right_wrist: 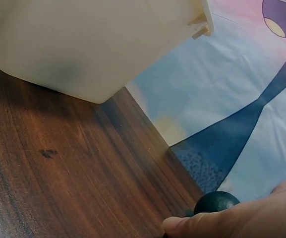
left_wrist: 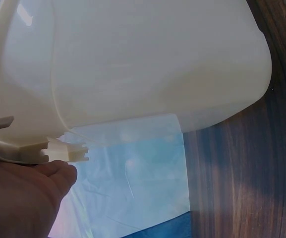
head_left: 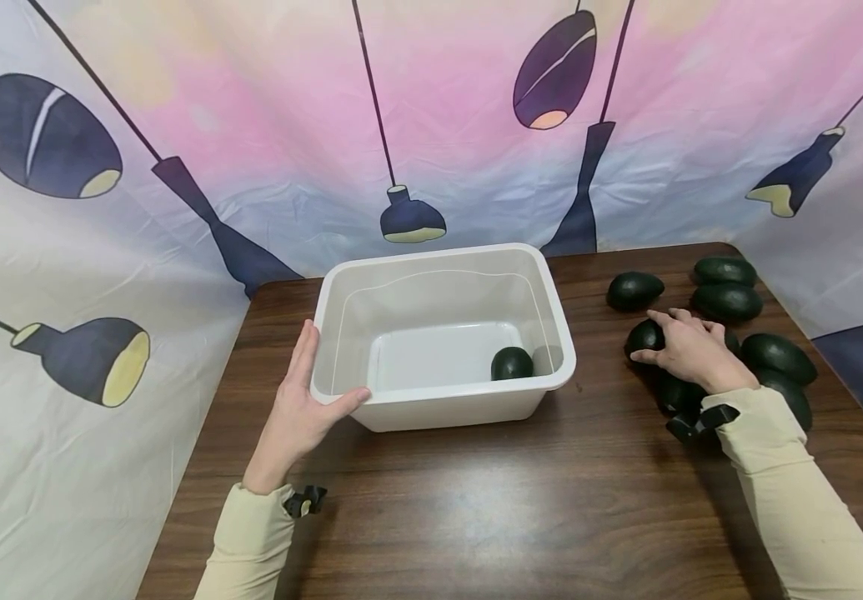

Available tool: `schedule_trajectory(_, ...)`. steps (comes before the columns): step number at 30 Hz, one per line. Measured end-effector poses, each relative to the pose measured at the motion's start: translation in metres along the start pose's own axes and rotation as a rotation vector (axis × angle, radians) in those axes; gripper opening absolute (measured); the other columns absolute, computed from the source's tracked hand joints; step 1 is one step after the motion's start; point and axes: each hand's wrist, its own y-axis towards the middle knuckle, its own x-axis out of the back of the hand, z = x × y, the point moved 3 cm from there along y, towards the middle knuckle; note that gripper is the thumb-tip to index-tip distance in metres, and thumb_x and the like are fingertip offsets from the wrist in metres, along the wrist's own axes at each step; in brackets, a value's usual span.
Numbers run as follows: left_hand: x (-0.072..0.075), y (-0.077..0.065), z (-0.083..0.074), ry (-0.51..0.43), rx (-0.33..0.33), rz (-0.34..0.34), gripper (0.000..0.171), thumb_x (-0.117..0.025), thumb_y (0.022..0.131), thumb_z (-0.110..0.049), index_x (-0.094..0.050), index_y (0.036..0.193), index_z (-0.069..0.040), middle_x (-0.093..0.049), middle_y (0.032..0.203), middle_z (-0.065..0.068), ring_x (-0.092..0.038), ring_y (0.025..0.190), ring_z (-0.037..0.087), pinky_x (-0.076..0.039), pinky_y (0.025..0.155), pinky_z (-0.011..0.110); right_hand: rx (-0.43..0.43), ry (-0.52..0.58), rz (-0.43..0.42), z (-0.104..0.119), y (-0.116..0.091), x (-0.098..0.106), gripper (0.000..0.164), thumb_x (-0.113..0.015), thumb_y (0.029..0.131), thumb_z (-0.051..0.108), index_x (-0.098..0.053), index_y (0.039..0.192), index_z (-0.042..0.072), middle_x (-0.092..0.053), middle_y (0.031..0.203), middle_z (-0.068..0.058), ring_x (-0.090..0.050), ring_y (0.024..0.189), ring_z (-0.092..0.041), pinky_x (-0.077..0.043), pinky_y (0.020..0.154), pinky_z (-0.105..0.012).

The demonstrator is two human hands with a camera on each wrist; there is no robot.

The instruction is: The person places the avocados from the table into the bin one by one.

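Avocado [head_left: 642, 337] sits pinched between thumb and fingers of the right hand [head_left: 692, 354]; other avocados [head_left: 726, 302] lie beyond and to the right of that grip on the table [head_left: 476, 517]. Left of it, a white tub [head_left: 454, 408] holds one avocado, its corner touched by the spread left hand [head_left: 299, 414].

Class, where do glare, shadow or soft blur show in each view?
Head: pale glare on the table, shadow beside the right sleeve; left wrist: a bright streak on the tub, the left hand dim; right wrist: a blurry dark patch on the tub's side.
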Motion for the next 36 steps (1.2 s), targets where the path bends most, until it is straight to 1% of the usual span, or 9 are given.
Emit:
schedule_trajectory(3, 0.000, 0.000, 0.000, -0.001, 0.000, -0.001, 0.109, -0.084, 0.076, -0.037, -0.014, 0.157, -0.014, -0.007, 0.161, -0.006, -0.011, 0.146, 0.021, -0.021, 0.111, 0.057, 0.005, 0.006, -0.015, 0.000, 0.000, 0.000, 0.091, -0.068, 0.087, 0.050, -0.033, 0.145, -0.010, -0.027, 0.141, -0.041, -0.022, 0.130, -0.056, -0.015, 0.094, -0.072)
schedule_trajectory(8, -0.001, 0.001, 0.001, -0.002, -0.005, -0.003, 0.109, -0.084, 0.076, -0.037, -0.014, 0.157, -0.013, -0.007, 0.162, -0.001, -0.011, 0.146, 0.021, -0.021, 0.111, 0.057, 0.004, 0.011, -0.057, 0.000, 0.001, -0.001, 0.090, -0.068, 0.087, 0.052, -0.036, 0.143, -0.011, -0.033, 0.136, -0.041, -0.027, 0.126, -0.055, -0.015, 0.093, -0.072)
schedule_trajectory(15, -0.001, 0.001, 0.002, 0.013, -0.006, 0.001, 0.109, -0.083, 0.076, -0.038, -0.014, 0.157, -0.015, -0.007, 0.162, -0.001, -0.012, 0.146, 0.023, -0.023, 0.110, 0.058, -0.006, 0.032, -0.072, -0.001, 0.001, -0.003, 0.091, -0.064, 0.088, 0.056, -0.036, 0.143, -0.011, -0.032, 0.135, -0.042, -0.029, 0.119, -0.062, -0.015, 0.092, -0.072)
schedule_trajectory(18, -0.001, 0.001, 0.002, 0.016, -0.006, 0.001, 0.109, -0.083, 0.076, -0.038, -0.014, 0.157, -0.015, -0.007, 0.162, -0.002, -0.012, 0.146, 0.023, -0.023, 0.109, 0.059, -0.009, 0.051, -0.092, 0.000, 0.001, -0.001, 0.092, -0.062, 0.088, 0.058, -0.036, 0.143, -0.010, -0.031, 0.135, -0.042, -0.028, 0.119, -0.062, -0.015, 0.092, -0.071)
schedule_trajectory(25, 0.000, 0.001, 0.001, 0.014, -0.002, 0.000, 0.109, -0.083, 0.076, -0.038, -0.014, 0.157, -0.016, -0.006, 0.161, -0.008, -0.012, 0.147, 0.022, -0.022, 0.110, 0.059, 0.003, 0.106, -0.183, 0.006, -0.003, 0.009, 0.091, -0.061, 0.088, 0.060, -0.036, 0.143, -0.009, -0.031, 0.136, -0.041, -0.027, 0.121, -0.060, -0.012, 0.094, -0.071)
schedule_trajectory(31, 0.000, 0.001, 0.000, 0.014, -0.004, -0.004, 0.109, -0.084, 0.076, -0.038, -0.015, 0.157, -0.014, -0.007, 0.162, -0.005, -0.012, 0.146, 0.023, -0.022, 0.110, 0.058, 0.021, 0.128, -0.266, 0.014, -0.008, 0.021, 0.090, -0.060, 0.087, 0.062, -0.040, 0.142, -0.006, -0.033, 0.137, -0.039, -0.027, 0.125, -0.057, -0.011, 0.094, -0.071)
schedule_trajectory(36, 0.001, 0.000, 0.000, 0.013, -0.001, -0.004, 0.109, -0.084, 0.076, -0.038, -0.015, 0.157, -0.013, -0.008, 0.162, -0.002, -0.013, 0.146, 0.024, -0.023, 0.109, 0.059, 0.036, 0.145, -0.325, 0.021, -0.012, 0.033, 0.088, -0.061, 0.087, 0.061, -0.040, 0.143, -0.004, -0.034, 0.137, -0.038, -0.027, 0.127, -0.055, -0.012, 0.094, -0.070)
